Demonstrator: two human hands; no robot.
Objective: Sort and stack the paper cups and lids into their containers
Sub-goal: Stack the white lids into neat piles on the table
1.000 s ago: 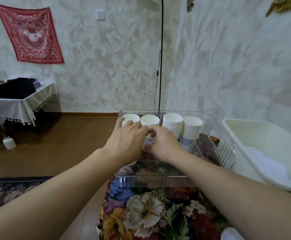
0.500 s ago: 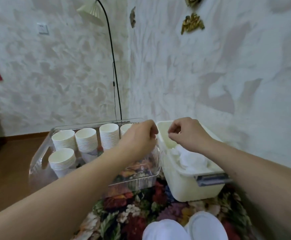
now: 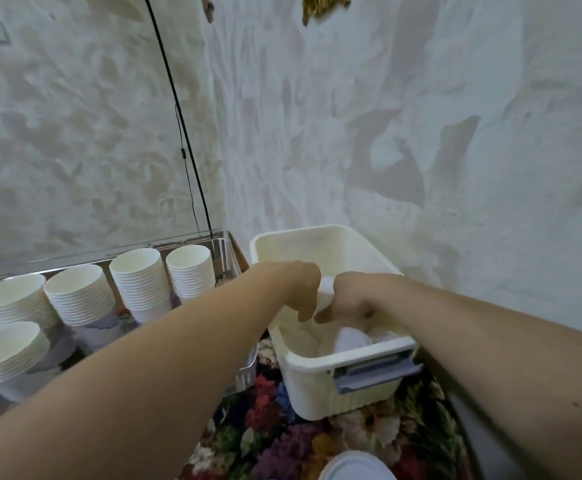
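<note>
Five cup stacks (image 3: 137, 282) are seen upright in the clear bin (image 3: 225, 252) at 9 o'clock, four in a back row and one (image 3: 7, 355) nearer at the left edge. A black cord (image 3: 182, 133) is seen running down the wall to the bin's back rim. Just beside the clear bin, at 3 o'clock of it, the cream bin (image 3: 317, 386) is set, with a grey handle (image 3: 376, 372) on its near wall; white lids (image 3: 352, 341) are seen inside, partly hidden by the hands. Another lid (image 3: 355, 467) is cut off at 6 o'clock.

Both forearms are stretched forward over the cream bin. The left hand (image 3: 296, 289) and right hand (image 3: 348, 299) are held knuckles-up, almost touching, fingers curled downward; something white (image 3: 326, 284) is glimpsed between them, but whether it is gripped cannot be told.

The tabletop is covered by a dark floral cloth (image 3: 275, 441). Pale textured walls (image 3: 386, 133) are met in a corner behind the bins.
</note>
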